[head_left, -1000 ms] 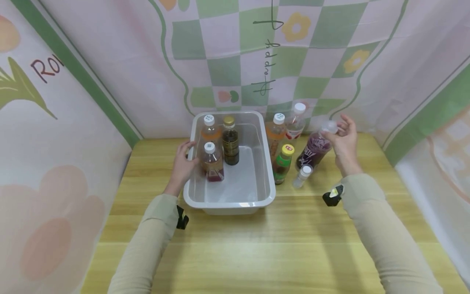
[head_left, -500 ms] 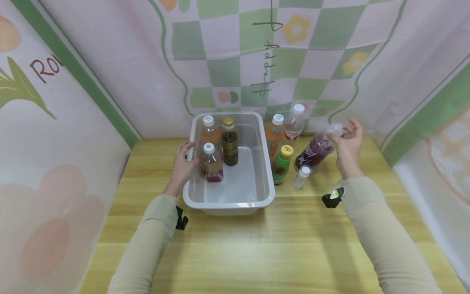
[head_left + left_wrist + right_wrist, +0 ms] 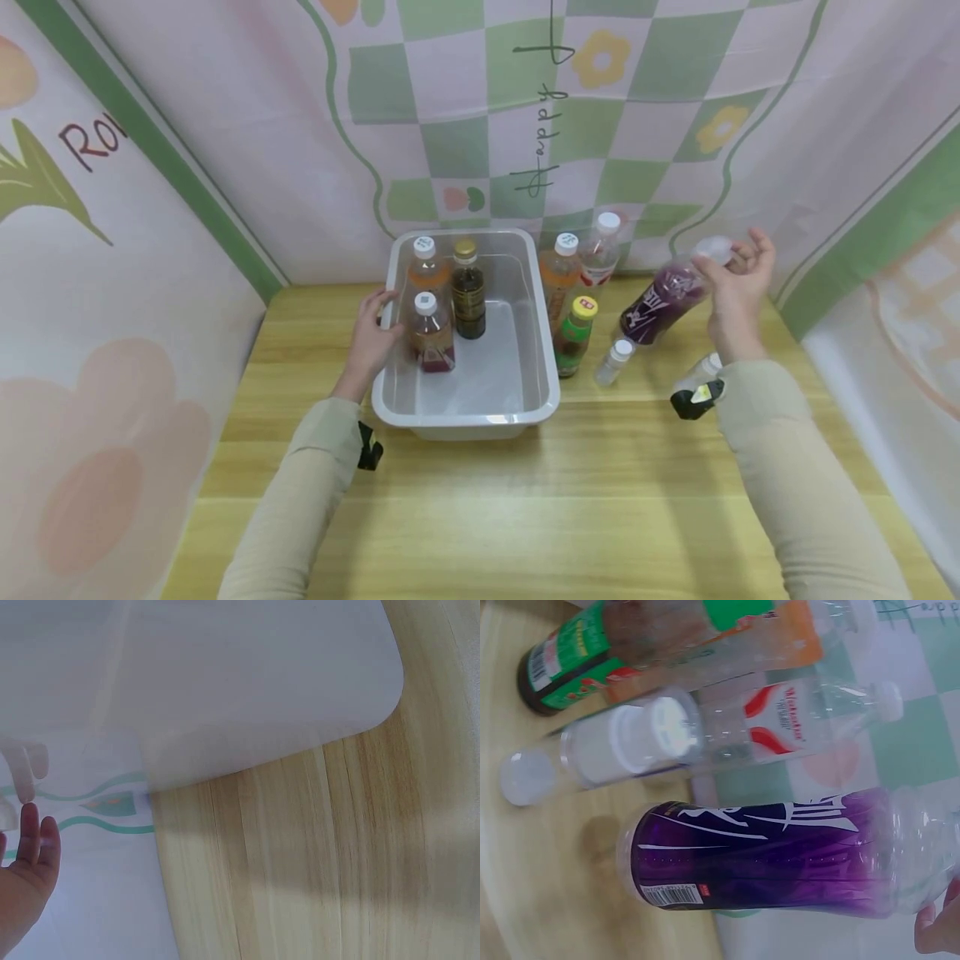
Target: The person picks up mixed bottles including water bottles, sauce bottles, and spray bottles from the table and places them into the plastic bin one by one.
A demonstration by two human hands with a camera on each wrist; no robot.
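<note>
My right hand (image 3: 738, 292) grips a purple drink bottle (image 3: 660, 302) by its clear top. The bottle leans, with its base toward the table's middle. In the right wrist view its dark purple label (image 3: 757, 859) shows, with fingertips (image 3: 937, 926) at the neck end. My left hand (image 3: 371, 337) holds the left rim of a grey plastic basin (image 3: 480, 421), thumb over the inside. The left wrist view shows fingers (image 3: 30, 847) against the basin's outer wall. Inside the basin stand an orange-labelled bottle (image 3: 427, 271), a dark gold-capped bottle (image 3: 469, 304) and a reddish drink bottle (image 3: 435, 342).
Right of the basin stand a second orange-labelled bottle (image 3: 558, 283), a green-labelled bottle (image 3: 573, 337), a clear bottle (image 3: 597, 262) and a small white-capped vial (image 3: 612, 364). Another clear container (image 3: 701, 371) is partly behind the right wrist device. A patterned cloth (image 3: 450, 83) hangs behind.
My right hand has moved right with the purple bottle, away from the small vial. A clear container has come into sight beside the right wrist. The left hand stays at the rim.
</note>
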